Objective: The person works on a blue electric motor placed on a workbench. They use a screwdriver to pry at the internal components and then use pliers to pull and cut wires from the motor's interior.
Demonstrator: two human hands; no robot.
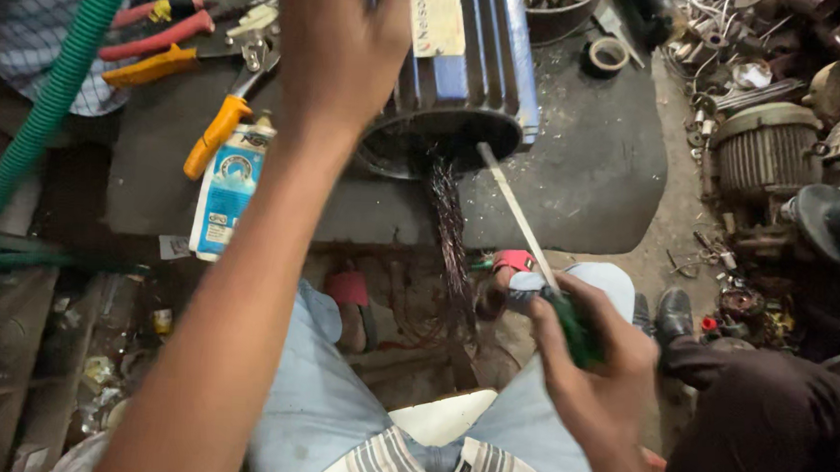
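The left hand (338,48) lies spread, palm down, on top of a blue ribbed metal electric motor housing (474,73) that rests on its side on the dark tabletop (583,177); its fingers curve over the casing, though how firmly they grip cannot be told. The right hand (590,352) is closed in a fist around the green handle of a long screwdriver with a pale steel shaft (520,217), whose tip reaches the open lower rim of the housing. A bundle of thin dark copper wires (450,242) hangs from that opening over the tabletop's edge. To the left lie yellow-handled pliers (219,128), red-handled pliers (155,40) and a white-and-blue squeeze tube (225,192). A green corrugated hose (48,106) crosses the left side.
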